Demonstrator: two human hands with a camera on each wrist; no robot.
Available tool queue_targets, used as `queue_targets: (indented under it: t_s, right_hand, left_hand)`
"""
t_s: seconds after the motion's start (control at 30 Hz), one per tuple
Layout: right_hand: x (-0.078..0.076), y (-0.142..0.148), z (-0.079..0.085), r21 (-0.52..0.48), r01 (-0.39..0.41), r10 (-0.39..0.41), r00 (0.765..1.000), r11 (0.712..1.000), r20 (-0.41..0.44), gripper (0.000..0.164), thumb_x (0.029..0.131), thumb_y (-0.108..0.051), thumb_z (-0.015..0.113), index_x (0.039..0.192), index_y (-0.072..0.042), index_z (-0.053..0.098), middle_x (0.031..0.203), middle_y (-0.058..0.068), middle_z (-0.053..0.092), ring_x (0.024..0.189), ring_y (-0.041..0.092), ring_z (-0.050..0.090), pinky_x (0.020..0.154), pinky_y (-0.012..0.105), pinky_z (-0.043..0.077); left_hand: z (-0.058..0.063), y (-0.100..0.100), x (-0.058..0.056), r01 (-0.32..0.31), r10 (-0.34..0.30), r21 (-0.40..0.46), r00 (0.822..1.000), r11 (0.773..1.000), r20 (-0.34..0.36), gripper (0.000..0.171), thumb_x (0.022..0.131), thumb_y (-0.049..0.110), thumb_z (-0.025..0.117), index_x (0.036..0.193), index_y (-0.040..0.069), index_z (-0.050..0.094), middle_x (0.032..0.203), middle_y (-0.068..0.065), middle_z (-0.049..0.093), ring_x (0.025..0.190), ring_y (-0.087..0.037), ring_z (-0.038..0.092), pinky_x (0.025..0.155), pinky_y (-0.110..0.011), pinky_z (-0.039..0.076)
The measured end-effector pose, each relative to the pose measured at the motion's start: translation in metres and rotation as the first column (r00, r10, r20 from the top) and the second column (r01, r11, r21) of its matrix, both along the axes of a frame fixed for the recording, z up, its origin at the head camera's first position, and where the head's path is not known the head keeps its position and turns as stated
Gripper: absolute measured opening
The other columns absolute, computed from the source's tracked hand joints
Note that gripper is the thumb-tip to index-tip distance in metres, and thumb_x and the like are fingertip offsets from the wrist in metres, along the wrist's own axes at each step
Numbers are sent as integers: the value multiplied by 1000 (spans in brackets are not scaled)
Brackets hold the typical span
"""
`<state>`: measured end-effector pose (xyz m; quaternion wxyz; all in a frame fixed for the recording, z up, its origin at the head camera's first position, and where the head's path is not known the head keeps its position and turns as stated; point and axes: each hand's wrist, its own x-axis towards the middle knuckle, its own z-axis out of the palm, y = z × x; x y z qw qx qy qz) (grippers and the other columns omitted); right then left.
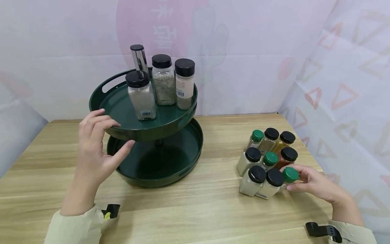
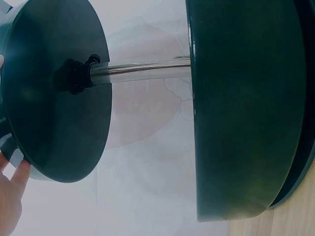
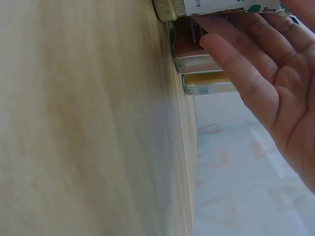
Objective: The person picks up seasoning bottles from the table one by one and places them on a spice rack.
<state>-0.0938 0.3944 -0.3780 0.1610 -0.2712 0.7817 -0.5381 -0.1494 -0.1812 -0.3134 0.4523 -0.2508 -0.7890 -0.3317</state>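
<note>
My left hand [image 1: 97, 145] holds the near left rim of a dark green two-tier round rack's upper tray [image 1: 122, 101], fingers over the edge and thumb below. In the left wrist view the thumb [image 2: 19, 179] meets the tray's edge. On that tray stand black-lidded jars and a shiny metal cylinder [image 1: 140, 59]. At the right, my right hand [image 1: 315, 183] grips a green-lidded spice jar [image 1: 290, 174], thumb in front and fingers behind. In the right wrist view this jar [image 3: 211, 6] shows a white label, and the fingers reach past it.
Several square spice jars with black and green lids stand close together left of and behind the right hand, among them a red-brown one [image 1: 287, 156]. The rack's lower tray [image 1: 155, 166] stands on the wooden table [image 1: 207, 210]. A patterned cloth [image 1: 243, 74] hangs behind.
</note>
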Motion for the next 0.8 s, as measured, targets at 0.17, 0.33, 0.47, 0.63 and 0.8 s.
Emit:
queue_targets:
  t_s: [0.17, 0.33, 0.47, 0.63, 0.8]
  right_hand:
    - [0, 1, 1, -2, 18, -18, 1000, 1000, 12, 47, 88, 15, 60, 128, -9, 58, 101, 0, 73, 88, 0, 67, 71, 26, 59]
    - [1, 0, 4, -12, 33, -33, 999, 999, 27, 47, 88, 16, 59, 128, -10, 58, 100, 0, 74, 88, 1, 67, 71, 26, 60]
    - [2, 0, 6, -31, 43, -43, 999, 999, 0, 44, 88, 18, 57, 125, -7, 59, 102, -2, 73, 90, 2, 68, 73, 26, 60]
    - [1, -1, 7, -47, 48, -51, 996, 998, -67, 43, 86, 22, 56, 124, 1, 58, 110, -4, 73, 96, 3, 69, 77, 23, 59]
    - [1, -1, 9, -56, 55, -60, 994, 997, -88, 41, 86, 23, 55, 125, 11, 54, 115, -3, 73, 101, 5, 69, 80, 23, 59]
  left_hand:
    - [1, 1, -1, -2, 2, -2, 1000, 1000, 4, 69, 90, 63, 58, 103, -5, 59, 108, -25, 58, 128, -46, 44, 118, -51, 28]
    - [1, 1, -1, 1, -1, 9, 1000, 1000, 6, 70, 90, 63, 59, 103, -5, 59, 108, -24, 58, 129, -45, 44, 117, -51, 28]
    - [1, 2, -1, 9, -9, 21, 1000, 1000, 6, 69, 89, 63, 60, 102, -5, 59, 108, -24, 57, 129, -45, 44, 117, -51, 28]
    - [1, 2, -2, 9, -9, 24, 1000, 1000, 13, 69, 89, 63, 60, 102, -5, 59, 108, -24, 58, 129, -44, 44, 117, -51, 27]
    - [1, 2, -1, 4, -4, 19, 1000, 1000, 16, 69, 89, 63, 60, 102, -5, 59, 108, -24, 58, 130, -44, 44, 117, -51, 27]
